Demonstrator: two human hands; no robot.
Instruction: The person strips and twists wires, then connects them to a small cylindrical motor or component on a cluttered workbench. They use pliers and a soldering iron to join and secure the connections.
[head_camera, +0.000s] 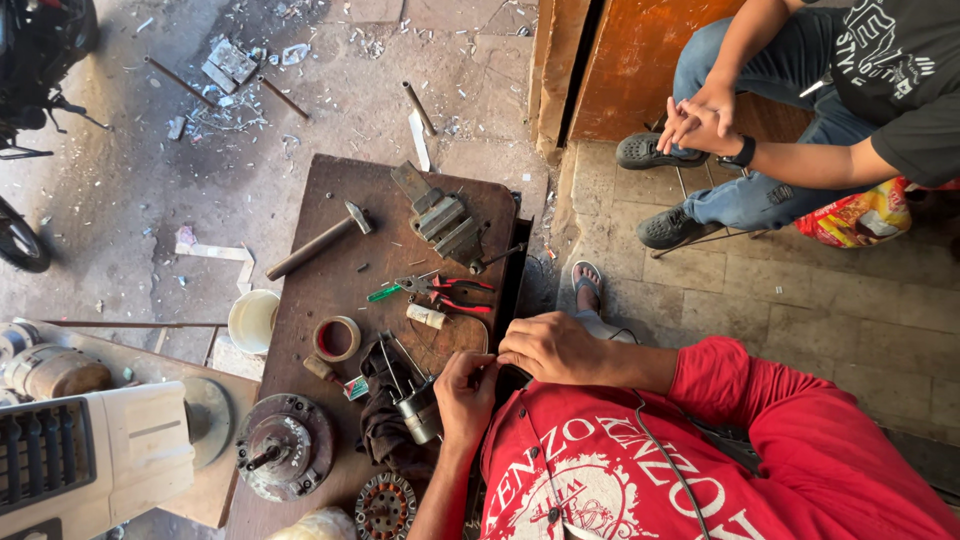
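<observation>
My left hand (465, 392) and my right hand (548, 345) meet at the near right edge of a dark wooden table (340, 200). The fingers of both are curled and pinch what looks like a thin wire (470, 328), which arcs over the tabletop. What lies between the fingertips is too small to make out. Just left of my left hand, a small metal cylinder (420, 415) rests on a dark cloth (378, 425). Red-handled pliers (455, 293), a green-handled screwdriver (384, 292) and a small white roll (426, 316) lie just beyond my hands.
A hammer (315, 245), a metal vise (445, 220), a tape roll (337, 338), a motor end plate (285, 445) and a stator (385, 505) are on the table. A white cup (253, 320) stands beside it. A seated person (790, 110) is at the top right, and a white housing (90, 460) at the lower left.
</observation>
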